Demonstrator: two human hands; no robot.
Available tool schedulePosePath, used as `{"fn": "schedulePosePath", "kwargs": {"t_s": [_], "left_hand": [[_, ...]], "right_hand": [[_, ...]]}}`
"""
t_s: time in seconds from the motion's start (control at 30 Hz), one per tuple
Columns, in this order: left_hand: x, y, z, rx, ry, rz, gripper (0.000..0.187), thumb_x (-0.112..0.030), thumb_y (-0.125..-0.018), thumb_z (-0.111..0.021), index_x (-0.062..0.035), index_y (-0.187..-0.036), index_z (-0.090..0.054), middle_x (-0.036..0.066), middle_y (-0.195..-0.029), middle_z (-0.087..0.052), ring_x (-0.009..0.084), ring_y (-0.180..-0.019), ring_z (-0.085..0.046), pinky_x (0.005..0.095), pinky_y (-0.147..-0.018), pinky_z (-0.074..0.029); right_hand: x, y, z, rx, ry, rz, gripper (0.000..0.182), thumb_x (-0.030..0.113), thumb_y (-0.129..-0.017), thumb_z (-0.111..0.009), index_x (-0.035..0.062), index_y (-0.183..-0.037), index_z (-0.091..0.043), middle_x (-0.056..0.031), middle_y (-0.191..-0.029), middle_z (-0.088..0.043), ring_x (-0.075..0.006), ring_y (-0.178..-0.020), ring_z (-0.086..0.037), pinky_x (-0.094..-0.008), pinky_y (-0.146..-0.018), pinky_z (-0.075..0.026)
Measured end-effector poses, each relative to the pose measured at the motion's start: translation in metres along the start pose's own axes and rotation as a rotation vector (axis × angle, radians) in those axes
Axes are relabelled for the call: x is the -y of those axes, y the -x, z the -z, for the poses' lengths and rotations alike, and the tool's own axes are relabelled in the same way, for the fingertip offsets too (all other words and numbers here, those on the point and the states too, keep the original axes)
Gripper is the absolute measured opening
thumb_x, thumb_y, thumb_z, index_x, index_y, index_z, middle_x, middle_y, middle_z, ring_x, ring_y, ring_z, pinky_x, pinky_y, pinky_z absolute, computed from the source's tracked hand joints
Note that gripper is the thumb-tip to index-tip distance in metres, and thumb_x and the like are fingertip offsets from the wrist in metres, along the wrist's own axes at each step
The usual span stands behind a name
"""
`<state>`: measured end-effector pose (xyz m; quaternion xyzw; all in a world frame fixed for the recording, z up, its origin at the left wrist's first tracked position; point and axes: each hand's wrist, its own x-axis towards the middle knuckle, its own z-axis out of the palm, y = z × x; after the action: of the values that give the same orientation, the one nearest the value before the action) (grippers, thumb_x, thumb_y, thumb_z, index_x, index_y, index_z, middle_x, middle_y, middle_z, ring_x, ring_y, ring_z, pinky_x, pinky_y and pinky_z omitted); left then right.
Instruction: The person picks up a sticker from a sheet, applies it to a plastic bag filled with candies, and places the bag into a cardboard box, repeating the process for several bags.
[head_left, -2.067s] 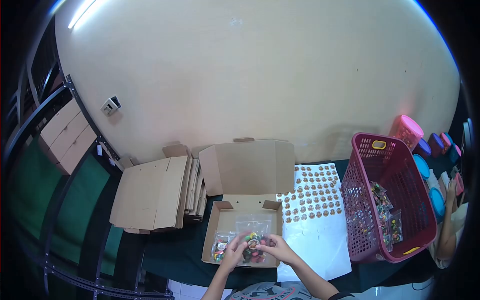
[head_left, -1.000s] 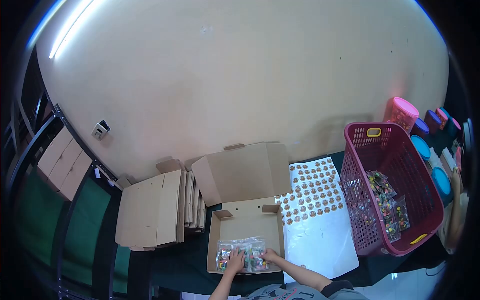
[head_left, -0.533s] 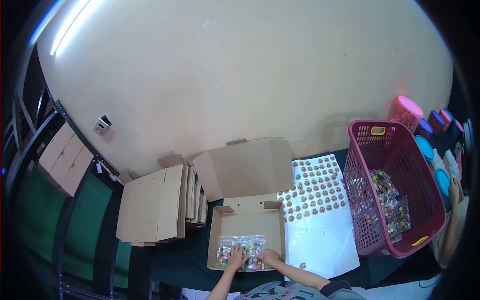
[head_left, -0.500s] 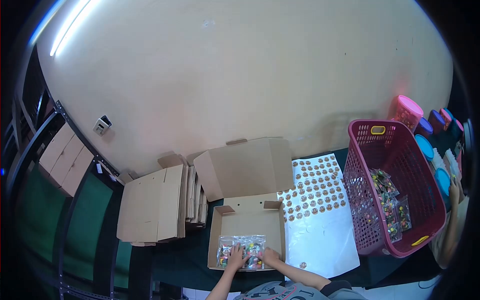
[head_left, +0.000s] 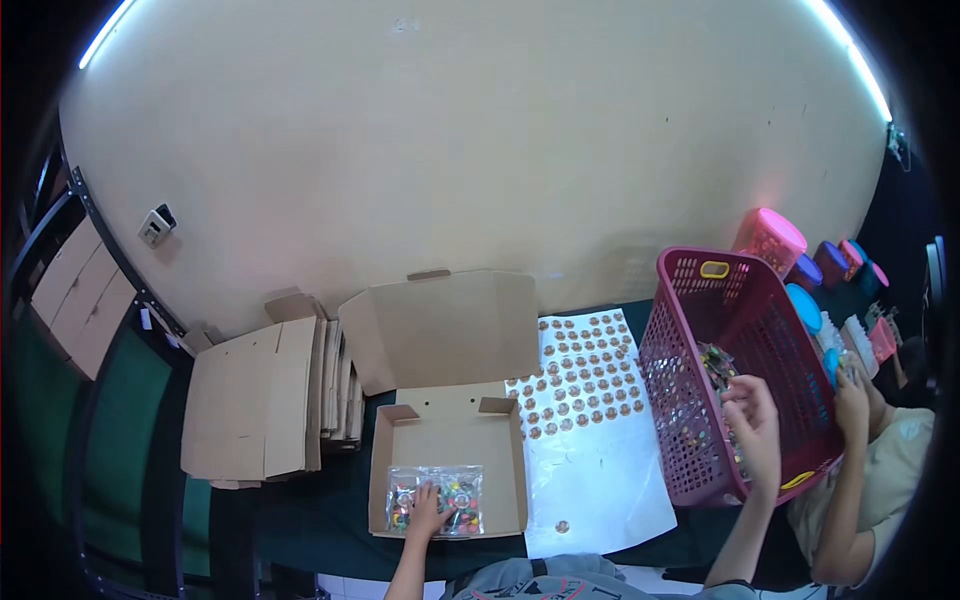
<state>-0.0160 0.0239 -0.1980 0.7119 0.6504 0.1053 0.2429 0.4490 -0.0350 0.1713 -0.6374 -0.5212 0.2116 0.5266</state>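
A cardboard box (head_left: 450,430) stands with its lid up in front of me. At its near end lie clear plastic packets of colourful sweets (head_left: 465,510), side by side. My left hand (head_left: 428,512) rests on these packets with its fingers spread, pressing from above rather than gripping. Over the near left rim of the maroon laundry basket (head_left: 820,420), my right hand (head_left: 755,425) is raised with its fingers loosely bent and apart; nothing shows in it. More sweet packets (head_left: 718,368) lie inside the basket, partly hidden by that hand and the perforated wall.
Flattened cardboard boxes (head_left: 250,400) are stacked left of the open box. A sheet of round stickers (head_left: 600,480) lies between box and basket. Right of the basket, a co-worker's hands (head_left: 852,395) are at a blue-lidded tub; a pink-lidded tub (head_left: 775,240) stands behind.
My right hand has left the packets in the box and moved right to the basket. My left hand stays on the packets. The view has shifted right.
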Motion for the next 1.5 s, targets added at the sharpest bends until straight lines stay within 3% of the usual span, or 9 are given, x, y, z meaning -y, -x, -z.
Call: {"fn": "schedulePosePath", "kwargs": {"t_s": [0.17, 0.37, 0.5, 0.63, 0.8, 0.83, 0.87, 1.03, 1.5], "left_hand": [[-0.017, 0.006, 0.017, -0.021, -0.011, 0.089, 0.063, -0.042, -0.071, -0.062, -0.0061, -0.12, -0.044, 0.02, -0.134, -0.026, 0.0376, -0.126, -0.018, 0.0548, -0.099, -0.016], [-0.055, 0.022, 0.049, -0.219, 0.259, 0.062, 0.049, -0.025, -0.075, -0.061, -0.0015, -0.116, -0.045, 0.021, -0.128, -0.032, 0.0377, -0.122, -0.025, 0.0438, -0.1, -0.021], [-0.065, 0.027, 0.056, -0.247, 0.338, -0.042, 0.047, -0.025, -0.077, -0.059, -0.0007, -0.115, -0.045, 0.021, -0.124, -0.038, 0.0344, -0.117, -0.034, 0.0392, -0.097, -0.029], [-0.069, 0.038, 0.067, -0.282, 0.307, -0.016, 0.047, -0.027, -0.079, -0.057, -0.0005, -0.115, -0.044, 0.02, -0.12, -0.042, 0.0344, -0.114, -0.037, 0.0407, -0.095, -0.031], [-0.058, 0.038, 0.065, -0.183, 0.312, 0.043, 0.046, -0.03, -0.08, -0.056, -0.0004, -0.113, -0.045, 0.019, -0.115, -0.046, 0.0331, -0.107, -0.044, 0.0396, -0.09, -0.036], [-0.059, 0.036, 0.065, -0.189, 0.305, 0.039, 0.046, -0.03, -0.08, -0.056, -0.0004, -0.113, -0.045, 0.019, -0.115, -0.046, 0.0331, -0.107, -0.044, 0.0396, -0.09, -0.036], [-0.059, 0.034, 0.065, -0.187, 0.322, 0.023, 0.046, -0.03, -0.079, -0.056, -0.0004, -0.112, -0.046, 0.019, -0.113, -0.047, 0.0332, -0.105, -0.046, 0.0392, -0.089, -0.037], [-0.083, 0.028, 0.075, -0.124, 0.371, -0.011, 0.043, -0.024, -0.078, -0.058, -0.0012, -0.112, -0.047, 0.02, -0.103, -0.052, 0.0303, -0.089, -0.054, 0.0352, -0.08, -0.043], [-0.084, 0.006, 0.06, -0.072, 0.405, -0.037, 0.044, -0.026, -0.079, -0.056, -0.0014, -0.114, -0.047, 0.02, -0.108, -0.052, 0.0305, -0.095, -0.054, 0.0344, -0.081, -0.043]], "right_hand": [[-0.067, -0.049, 0.05, 0.03, 0.243, -0.087, 0.03, 0.009, -0.075, -0.06, 0.0012, -0.101, -0.048, -0.0038, -0.079, -0.053, -0.0056, -0.061, -0.048, -0.0212, -0.054, -0.041], [-0.248, -0.099, 0.063, 0.429, 0.923, -0.023, 0.036, 0.024, -0.07, -0.063, 0.0, -0.095, -0.053, -0.0174, -0.08, -0.06, -0.0318, -0.076, -0.059, -0.0375, -0.068, -0.046], [-0.144, -0.025, -0.03, 0.466, 1.009, 0.192, 0.027, 0.02, -0.069, -0.059, 0.0021, -0.089, -0.054, -0.0149, -0.078, -0.058, -0.0289, -0.077, -0.057, -0.0372, -0.074, -0.044], [-0.096, 0.003, -0.023, 0.502, 1.123, 0.466, 0.017, 0.015, -0.068, -0.052, 0.0049, -0.082, -0.055, -0.0115, -0.076, -0.056, -0.025, -0.078, -0.055, -0.0368, -0.082, -0.041], [-0.16, -0.03, 0.22, 0.55, 1.257, 0.703, 0.013, 0.008, -0.067, -0.044, 0.0085, -0.073, -0.056, -0.0073, -0.073, -0.053, -0.0201, -0.079, -0.053, -0.0363, -0.091, -0.037], [-0.097, -0.052, 0.182, 0.549, 1.281, 0.755, 0.015, 0.006, -0.067, -0.043, 0.0092, -0.072, -0.056, -0.0065, -0.073, -0.053, -0.0191, -0.079, -0.052, -0.0362, -0.093, -0.036], [-0.16, -0.054, 0.184, 0.539, 1.276, 0.756, 0.015, 0.006, -0.067, -0.043, 0.0092, -0.072, -0.056, -0.0065, -0.073, -0.053, -0.0191, -0.079, -0.052, -0.0362, -0.093, -0.036], [-0.192, -0.108, 0.106, 0.466, 1.191, 0.631, 0.014, 0.008, -0.068, -0.044, 0.0078, -0.074, -0.057, -0.0093, -0.075, -0.054, -0.022, -0.08, -0.053, -0.0367, -0.089, -0.038], [-0.275, -0.151, 0.024, 0.429, 0.999, 0.233, 0.017, 0.011, -0.071, -0.049, 0.0041, -0.083, -0.058, -0.017, -0.082, -0.057, -0.0302, -0.084, -0.055, -0.0381, -0.079, -0.042]]}}
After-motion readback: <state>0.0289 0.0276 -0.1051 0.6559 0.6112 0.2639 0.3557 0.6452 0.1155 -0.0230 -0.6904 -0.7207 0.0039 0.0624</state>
